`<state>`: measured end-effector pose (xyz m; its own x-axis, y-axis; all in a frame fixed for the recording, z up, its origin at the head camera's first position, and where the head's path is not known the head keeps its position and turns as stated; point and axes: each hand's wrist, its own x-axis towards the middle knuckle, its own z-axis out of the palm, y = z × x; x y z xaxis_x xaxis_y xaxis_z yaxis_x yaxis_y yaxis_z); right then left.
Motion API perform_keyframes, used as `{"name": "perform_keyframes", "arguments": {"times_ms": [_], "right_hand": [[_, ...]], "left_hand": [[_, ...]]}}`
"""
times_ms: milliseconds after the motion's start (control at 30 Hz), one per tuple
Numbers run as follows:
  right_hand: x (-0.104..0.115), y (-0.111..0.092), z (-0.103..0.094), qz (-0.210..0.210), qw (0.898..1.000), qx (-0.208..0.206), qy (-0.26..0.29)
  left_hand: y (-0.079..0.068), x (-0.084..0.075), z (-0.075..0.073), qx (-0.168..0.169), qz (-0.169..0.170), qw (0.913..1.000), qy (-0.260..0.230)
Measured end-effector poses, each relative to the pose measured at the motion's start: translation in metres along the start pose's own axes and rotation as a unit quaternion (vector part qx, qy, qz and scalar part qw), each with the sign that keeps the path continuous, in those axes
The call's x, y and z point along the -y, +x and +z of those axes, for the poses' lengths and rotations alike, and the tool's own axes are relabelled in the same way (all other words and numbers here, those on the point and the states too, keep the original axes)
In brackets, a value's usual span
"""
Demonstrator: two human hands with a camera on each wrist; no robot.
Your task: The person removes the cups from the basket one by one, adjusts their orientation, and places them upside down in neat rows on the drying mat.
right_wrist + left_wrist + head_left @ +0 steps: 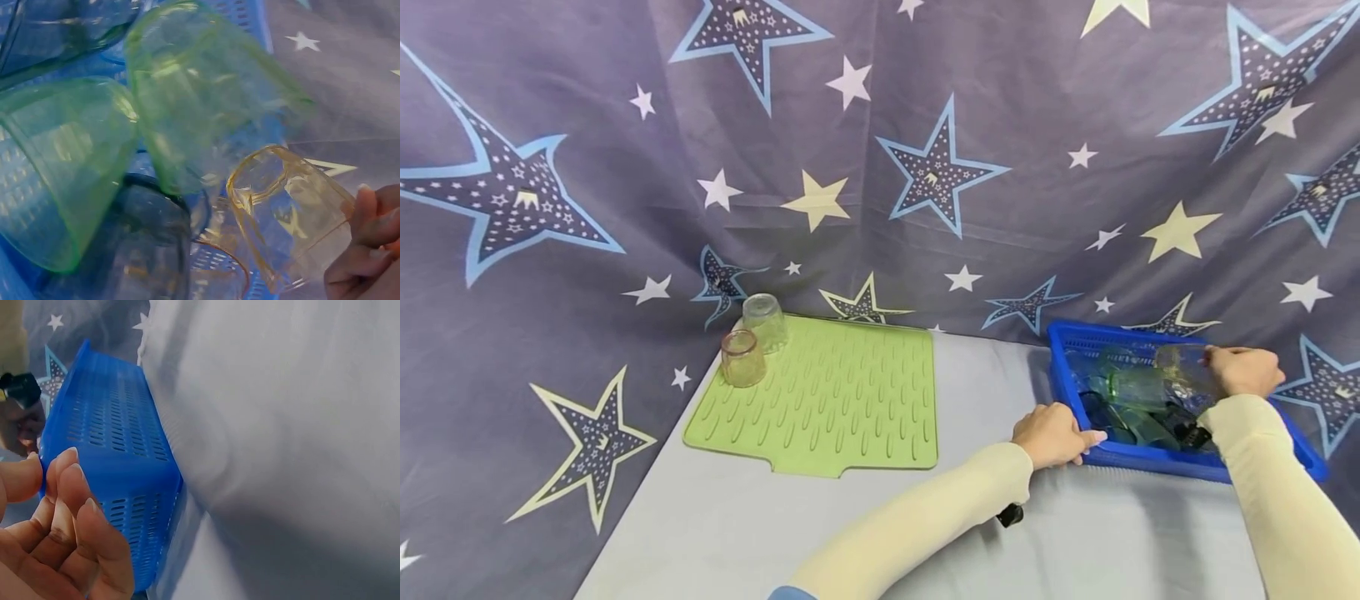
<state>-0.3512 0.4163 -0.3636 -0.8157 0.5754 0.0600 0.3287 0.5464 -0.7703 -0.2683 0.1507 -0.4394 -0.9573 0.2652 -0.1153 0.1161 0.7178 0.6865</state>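
A clear amber cup [1183, 364] is tilted over the blue basket [1150, 459], held by my right hand [1246, 371]. In the right wrist view, the fingers pinch one end of this amber cup [290, 215]. My left hand [1051, 436] grips the basket's near left corner, with thumb and fingers on either side of the rim, as the left wrist view shows. Inside the basket lie several see-through cups. Among them are a green cup [69, 156], another green cup [200, 94] and a dark bluish cup [137, 244].
A green ridged drying mat [850, 408] lies on the left of the white-covered table [992, 367]. A pinkish-amber cup [743, 362] and a clear cup [766, 323] stand on its far left part. Behind the table hangs a star-patterned cloth [940, 250].
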Motion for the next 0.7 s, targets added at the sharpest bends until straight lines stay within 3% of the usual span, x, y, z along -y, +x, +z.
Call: {"name": "perform_keyframes", "arguments": {"times_ms": [100, 233, 333, 467, 600, 700], "right_hand": [[0.000, -0.004, -0.016, -0.007, 1.000, 0.000, 0.029], [0.001, -0.010, -0.032, 0.023, 0.993, 0.030, 0.113], [0.001, -0.015, -0.037, 0.036, 0.976, 0.059, 0.206], [-0.002, -0.024, -0.040, -0.002, 0.946, 0.099, 0.310], [-0.005, -0.036, -0.041, -0.033, 0.919, 0.138, 0.368], [-0.007, -0.046, -0.044, -0.043, 0.905, 0.163, 0.391]], "left_hand": [[-0.001, -0.003, 0.000, 0.003, 0.002, 1.0000, -0.006], [-0.003, -0.005, -0.002, 0.005, -0.004, 0.9998, -0.017], [-0.001, -0.005, -0.003, 0.001, -0.016, 0.9996, -0.021], [0.003, -0.003, -0.003, -0.004, -0.019, 0.9995, -0.025], [0.005, 0.000, -0.001, -0.007, -0.018, 0.9989, -0.042], [0.007, 0.001, 0.000, -0.013, -0.025, 0.9971, -0.070]]}}
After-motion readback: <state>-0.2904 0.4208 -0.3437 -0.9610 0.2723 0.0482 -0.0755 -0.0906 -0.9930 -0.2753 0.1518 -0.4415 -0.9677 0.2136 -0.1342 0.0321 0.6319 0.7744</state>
